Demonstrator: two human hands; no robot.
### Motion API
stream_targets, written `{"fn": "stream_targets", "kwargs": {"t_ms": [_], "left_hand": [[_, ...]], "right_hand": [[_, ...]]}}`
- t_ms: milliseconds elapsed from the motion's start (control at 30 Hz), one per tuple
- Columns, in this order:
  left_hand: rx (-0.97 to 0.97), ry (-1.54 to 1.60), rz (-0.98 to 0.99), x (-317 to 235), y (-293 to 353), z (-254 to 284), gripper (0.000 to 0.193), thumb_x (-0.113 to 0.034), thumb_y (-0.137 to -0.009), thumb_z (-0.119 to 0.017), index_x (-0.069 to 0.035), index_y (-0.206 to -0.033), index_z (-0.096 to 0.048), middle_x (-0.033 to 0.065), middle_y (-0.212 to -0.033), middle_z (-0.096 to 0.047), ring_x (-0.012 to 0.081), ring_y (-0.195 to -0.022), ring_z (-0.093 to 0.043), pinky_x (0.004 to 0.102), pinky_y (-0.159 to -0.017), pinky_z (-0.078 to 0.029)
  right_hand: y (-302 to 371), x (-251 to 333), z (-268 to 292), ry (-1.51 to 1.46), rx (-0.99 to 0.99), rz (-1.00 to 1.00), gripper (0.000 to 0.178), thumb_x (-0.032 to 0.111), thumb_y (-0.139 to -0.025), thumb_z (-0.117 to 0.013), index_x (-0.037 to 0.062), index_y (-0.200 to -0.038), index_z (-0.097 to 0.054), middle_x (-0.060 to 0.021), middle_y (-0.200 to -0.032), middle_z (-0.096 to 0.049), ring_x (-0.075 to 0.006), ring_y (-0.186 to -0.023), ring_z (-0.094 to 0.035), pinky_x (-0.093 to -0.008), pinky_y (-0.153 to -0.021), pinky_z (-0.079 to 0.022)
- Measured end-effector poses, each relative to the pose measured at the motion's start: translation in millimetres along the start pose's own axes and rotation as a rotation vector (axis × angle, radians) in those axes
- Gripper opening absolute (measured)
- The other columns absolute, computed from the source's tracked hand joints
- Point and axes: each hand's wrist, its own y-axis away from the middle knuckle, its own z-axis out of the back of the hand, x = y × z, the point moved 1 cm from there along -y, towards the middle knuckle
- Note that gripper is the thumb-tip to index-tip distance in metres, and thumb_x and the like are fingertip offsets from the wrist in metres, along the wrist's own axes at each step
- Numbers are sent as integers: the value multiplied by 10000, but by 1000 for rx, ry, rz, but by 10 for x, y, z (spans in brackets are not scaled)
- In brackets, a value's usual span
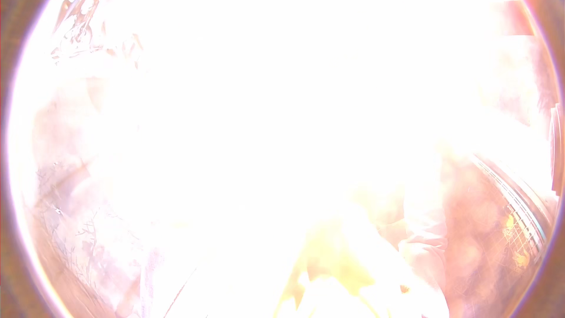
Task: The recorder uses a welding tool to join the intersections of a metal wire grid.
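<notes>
White glare washes out most of the head view, and neither of my hands can be made out in it. Pale folded cloth (424,240), perhaps a sleeve, shows at the lower right. Beside it, near the lower middle, is a bright yellow patch (335,247) whose kind I cannot tell. Whatever my hands hold or touch is lost in the glare.
At the right rim a curved edge with a light grid (512,200) borders a reddish-brown surface (471,218). Thin dark twig-like lines (88,229) cross a pale area at the lower left. Brownish shiny shapes (82,12) stand at the upper left.
</notes>
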Motion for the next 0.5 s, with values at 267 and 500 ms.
{"fn": "stream_targets", "kwargs": {"t_ms": [267,500], "left_hand": [[185,-291,-61,-282,70,277,864,-708,-705,-829,34,-1141,-744,235,-1033,-748,316,-1000,-721,408,-883,-542],[208,141,369,-585,153,496,889,-701,-700,-843,62,-1143,-732,204,-1038,-751,295,-947,-728,389,-867,-562]], "right_hand": [[-19,62,-16,-202,10,2,419,359,-986,-735,16,-1225,-709,-105,-943,-758,-147,-862,-719,-332,-783,-565],[-5,60,45,-102,47,-98,434,373,-975,-742,12,-1214,-709,-117,-950,-760,-171,-863,-730,-336,-795,-567]]}}
